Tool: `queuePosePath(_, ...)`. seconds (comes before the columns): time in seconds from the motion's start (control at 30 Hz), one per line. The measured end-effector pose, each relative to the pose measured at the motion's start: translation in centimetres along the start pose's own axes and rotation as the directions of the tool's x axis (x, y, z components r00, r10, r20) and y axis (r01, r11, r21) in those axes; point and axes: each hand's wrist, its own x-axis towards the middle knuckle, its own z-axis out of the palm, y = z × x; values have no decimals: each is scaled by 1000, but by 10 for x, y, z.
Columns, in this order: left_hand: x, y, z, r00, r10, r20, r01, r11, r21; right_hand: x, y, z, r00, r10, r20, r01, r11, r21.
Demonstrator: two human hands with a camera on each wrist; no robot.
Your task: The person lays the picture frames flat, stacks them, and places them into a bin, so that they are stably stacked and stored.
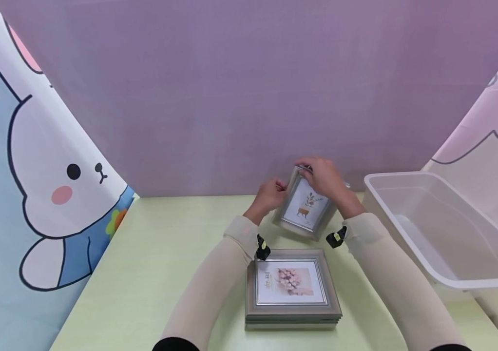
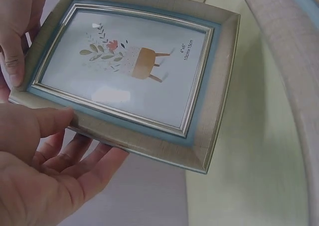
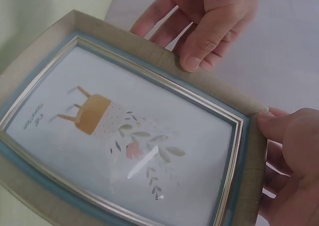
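Observation:
A picture frame (image 1: pixel 308 202) with a beige-grey border and a blue inner edge is held tilted over the far part of the table. Its print shows a plant above an orange stool-like shape. My left hand (image 1: pixel 271 197) grips one long side, thumb on the front (image 2: pixel 55 118) and fingers curled behind. At the top edge my right hand (image 1: pixel 324 178) pinches the border, its thumb (image 3: pixel 269 121) on the front corner. Nearer to me lies a stack of picture frames (image 1: pixel 293 282), the top one bearing a pink flower print.
A white plastic bin (image 1: pixel 433 273) stands on the right side, beside the right forearm. The pale green table (image 1: pixel 157 273) meets a purple backdrop (image 1: pixel 231 97) at its far edge. A cartoon rabbit cloth (image 1: pixel 56 170) hangs on the left.

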Motion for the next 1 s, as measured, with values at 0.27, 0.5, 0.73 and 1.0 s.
queuePosePath(0.27, -2, 1, -12, 999, 43, -25, -41, 995, 94, -6, -2, 2, 999, 5, -52, -4, 1000, 15)
queuePosePath(0.5, -8, 3, -22, 996, 87, -18, -82, 977, 199, -11, -1, 2, 997, -24, -74, 29, 997, 66)
queuePosePath(0.73, -17, 12, -34, 989, 143, -39, -125, 946, 298, -19, 1, 1, 996, 1, -90, 14, 986, 167)
queuePosePath(1.0, -26, 17, -41, 980, 191, -53, -154, 901, 406, -31, 3, 6, 998, 21, -56, -11, 984, 177)
